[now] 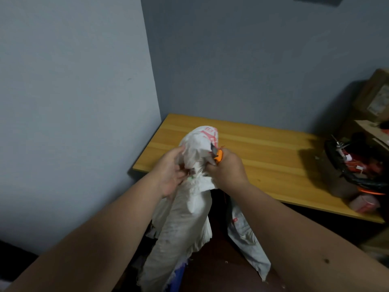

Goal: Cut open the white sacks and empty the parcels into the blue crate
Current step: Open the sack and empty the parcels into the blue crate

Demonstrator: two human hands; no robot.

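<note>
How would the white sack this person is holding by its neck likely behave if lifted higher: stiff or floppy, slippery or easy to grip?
The white sack would probably be floppy: it hangs in loose folds below the left hand and right hand. Its bunched, crumpled neck suggests thin, pliable cloth that is fairly easy to grip. Weight is hard to judge.

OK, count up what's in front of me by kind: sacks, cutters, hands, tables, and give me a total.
White sack, held up by its tied neck: 1
Orange cutter, at the sack's neck: 1
Hands, left hand and right hand: 2
Wooden table: 1
Total: 5
</note>
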